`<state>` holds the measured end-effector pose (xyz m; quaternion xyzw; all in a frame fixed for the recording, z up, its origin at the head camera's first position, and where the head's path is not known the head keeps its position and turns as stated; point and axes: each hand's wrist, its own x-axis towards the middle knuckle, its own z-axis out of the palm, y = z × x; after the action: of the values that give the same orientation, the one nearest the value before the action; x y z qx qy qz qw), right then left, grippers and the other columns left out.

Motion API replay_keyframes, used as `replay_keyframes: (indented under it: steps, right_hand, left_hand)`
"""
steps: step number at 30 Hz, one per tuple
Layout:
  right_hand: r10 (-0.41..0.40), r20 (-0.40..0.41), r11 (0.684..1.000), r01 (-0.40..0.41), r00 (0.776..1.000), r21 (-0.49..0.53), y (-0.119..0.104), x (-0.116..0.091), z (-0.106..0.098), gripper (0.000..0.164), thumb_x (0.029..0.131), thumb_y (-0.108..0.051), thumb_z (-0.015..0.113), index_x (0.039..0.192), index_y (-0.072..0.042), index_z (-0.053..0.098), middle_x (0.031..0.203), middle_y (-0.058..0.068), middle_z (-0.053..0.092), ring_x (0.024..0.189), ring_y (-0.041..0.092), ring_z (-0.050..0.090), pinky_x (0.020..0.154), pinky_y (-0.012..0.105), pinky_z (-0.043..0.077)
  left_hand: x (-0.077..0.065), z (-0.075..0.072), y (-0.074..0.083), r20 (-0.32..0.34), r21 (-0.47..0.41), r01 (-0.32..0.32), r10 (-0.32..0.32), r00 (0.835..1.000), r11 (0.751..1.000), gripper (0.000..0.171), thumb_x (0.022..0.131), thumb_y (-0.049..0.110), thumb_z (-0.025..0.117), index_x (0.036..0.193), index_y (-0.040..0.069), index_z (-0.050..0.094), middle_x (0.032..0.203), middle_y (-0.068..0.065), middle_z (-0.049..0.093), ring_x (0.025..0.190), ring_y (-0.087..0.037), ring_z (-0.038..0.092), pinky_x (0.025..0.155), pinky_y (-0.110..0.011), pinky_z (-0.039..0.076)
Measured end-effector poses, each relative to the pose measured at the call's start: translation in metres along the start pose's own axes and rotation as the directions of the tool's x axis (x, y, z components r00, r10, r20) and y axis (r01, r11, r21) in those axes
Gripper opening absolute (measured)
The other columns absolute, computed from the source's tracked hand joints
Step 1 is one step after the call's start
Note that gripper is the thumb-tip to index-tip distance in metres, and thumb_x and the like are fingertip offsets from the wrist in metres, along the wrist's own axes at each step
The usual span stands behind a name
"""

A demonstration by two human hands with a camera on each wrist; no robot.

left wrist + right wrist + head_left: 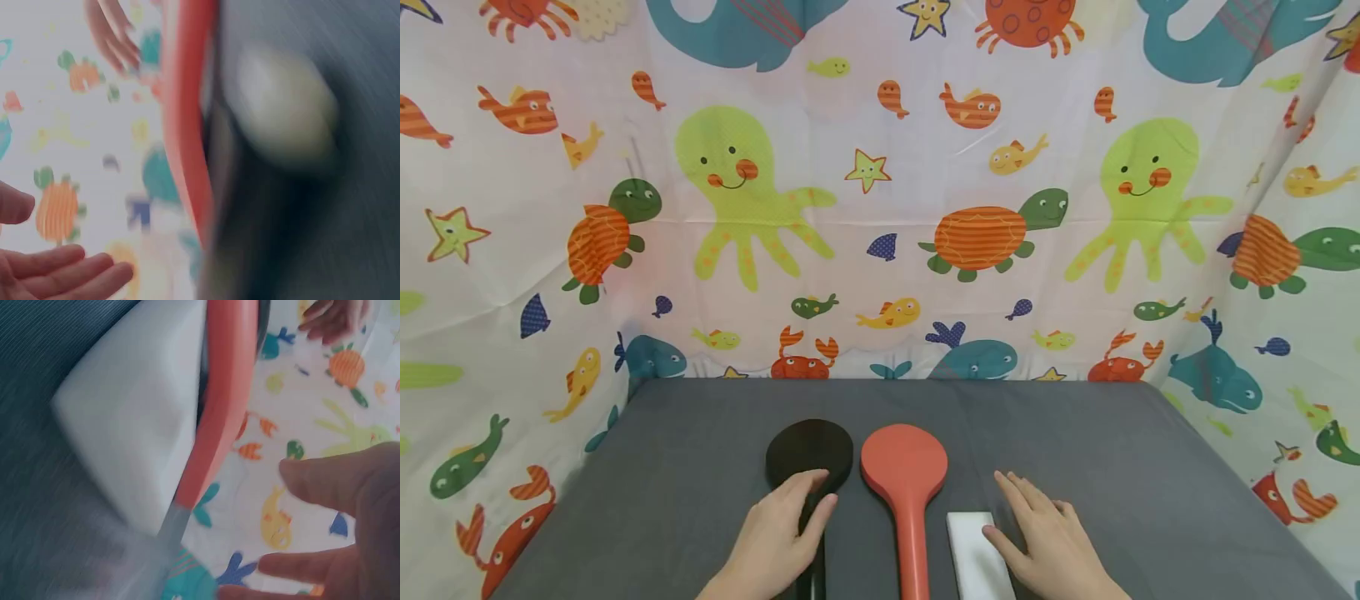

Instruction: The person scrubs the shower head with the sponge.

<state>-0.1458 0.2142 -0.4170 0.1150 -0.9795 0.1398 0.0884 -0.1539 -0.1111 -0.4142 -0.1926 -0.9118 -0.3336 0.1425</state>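
Your left hand [775,535] lies to the left of the red paddle [905,471] and your right hand [1048,537] to its right, both apart from it. Each is palm down, wrist angled inward, fingertips about level with the paddle's round head. Your left fingers bend gently; your right ones extend nearly straight. Both thumbs spread inward, toward the paddle's handle.

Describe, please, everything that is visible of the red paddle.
The red paddle has a flat, round disc narrowing into a long handle, all one plain colour; its smooth finish could be plastic or painted wood. It lies on the grey surface, disc at the far end, between the black paddle and the white block. Neither the left hand nor the right hand touches it. The head view cuts off the handle's near end.
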Motion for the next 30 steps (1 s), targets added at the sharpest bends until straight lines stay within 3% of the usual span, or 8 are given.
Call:
replay_keyframes:
  steps: [4, 9, 11, 14, 21, 24, 27, 30]
  right_hand:
    - [0.017, 0.086, 0.999, -0.020, 0.996, 0.026, -0.013, 0.002, 0.005, 0.063, 0.082, -0.051, 0.063, 0.127, -0.008, 0.055, 0.114, 0.010, 0.058, 0.097, 0.031, 0.057, 0.070, 0.054, 0.046]
    - [0.040, 0.188, 0.999, -0.038, 0.981, -0.017, -0.024, 0.002, 0.022, 0.074, 0.078, -0.063, 0.058, 0.125, -0.005, 0.055, 0.104, 0.015, 0.055, 0.082, 0.032, 0.055, 0.058, 0.049, 0.047]
    - [0.047, 0.210, 0.998, -0.040, 0.976, -0.039, -0.027, 0.002, 0.031, 0.079, 0.076, -0.067, 0.057, 0.126, -0.005, 0.055, 0.101, 0.017, 0.052, 0.078, 0.031, 0.053, 0.055, 0.047, 0.047]
    - [0.062, 0.215, 0.997, -0.050, 0.975, -0.062, -0.029, 0.000, 0.042, 0.082, 0.073, -0.068, 0.059, 0.125, -0.004, 0.054, 0.096, 0.018, 0.047, 0.072, 0.028, 0.049, 0.050, 0.044, 0.045]
    - [0.082, 0.164, 0.997, -0.079, 0.983, -0.025, -0.029, -0.003, 0.052, 0.078, 0.070, -0.054, 0.071, 0.123, 0.000, 0.053, 0.095, 0.021, 0.043, 0.071, 0.029, 0.047, 0.046, 0.042, 0.043]
    - [0.086, 0.150, 0.996, -0.088, 0.985, 0.008, -0.029, -0.003, 0.052, 0.071, 0.070, -0.043, 0.073, 0.122, 0.001, 0.053, 0.096, 0.020, 0.043, 0.075, 0.031, 0.048, 0.047, 0.043, 0.044]
    - [0.088, 0.130, 0.995, -0.092, 0.988, 0.026, -0.029, -0.004, 0.044, 0.066, 0.071, -0.037, 0.072, 0.123, 0.000, 0.053, 0.101, 0.020, 0.042, 0.079, 0.032, 0.048, 0.048, 0.043, 0.044]
    - [0.085, 0.070, 0.996, -0.087, 0.994, 0.033, -0.030, -0.002, 0.030, 0.061, 0.075, -0.033, 0.072, 0.125, -0.004, 0.053, 0.110, 0.020, 0.041, 0.084, 0.030, 0.048, 0.047, 0.041, 0.043]
  left_hand:
    - [0.012, 0.026, 0.018, 0.230, -0.269, 0.056, 0.008, 0.973, 0.962, 0.047, 0.096, 0.042, 0.046, 0.118, 0.002, 0.056, 0.104, -0.005, 0.060, 0.090, -0.016, 0.060, 0.070, -0.032, 0.051]
    - [0.019, 0.062, 0.031, 0.462, -0.448, 0.374, -0.148, 0.874, 0.812, 0.057, 0.093, 0.034, 0.055, 0.120, -0.015, 0.045, 0.098, -0.015, 0.057, 0.079, -0.026, 0.062, 0.066, -0.040, 0.052]
    - [0.018, 0.072, 0.033, 0.488, -0.474, 0.462, -0.213, 0.846, 0.750, 0.055, 0.091, 0.030, 0.058, 0.118, -0.016, 0.044, 0.090, -0.013, 0.057, 0.071, -0.025, 0.061, 0.061, -0.040, 0.053]
    - [0.016, 0.082, 0.033, 0.500, -0.495, 0.525, -0.267, 0.824, 0.693, 0.046, 0.089, 0.025, 0.062, 0.109, -0.014, 0.048, 0.076, -0.008, 0.058, 0.057, -0.020, 0.060, 0.052, -0.034, 0.052]
    - [0.018, 0.092, 0.031, 0.536, -0.573, 0.578, -0.268, 0.801, 0.580, 0.019, 0.082, 0.011, 0.067, 0.085, -0.007, 0.062, 0.065, -0.010, 0.065, 0.058, -0.016, 0.065, 0.052, -0.029, 0.054]
    - [0.020, 0.093, 0.031, 0.566, -0.581, 0.622, -0.289, 0.772, 0.525, 0.018, 0.083, 0.010, 0.066, 0.085, -0.007, 0.065, 0.067, -0.008, 0.065, 0.060, -0.014, 0.065, 0.057, -0.031, 0.055]
    - [0.023, 0.093, 0.030, 0.611, -0.592, 0.680, -0.310, 0.729, 0.433, 0.018, 0.085, 0.009, 0.064, 0.091, -0.008, 0.063, 0.072, -0.008, 0.065, 0.066, -0.015, 0.065, 0.065, -0.036, 0.056]
    - [0.024, 0.091, 0.028, 0.645, -0.623, 0.705, -0.288, 0.708, 0.338, 0.022, 0.087, 0.007, 0.061, 0.100, -0.010, 0.058, 0.081, -0.011, 0.065, 0.075, -0.020, 0.066, 0.073, -0.039, 0.054]
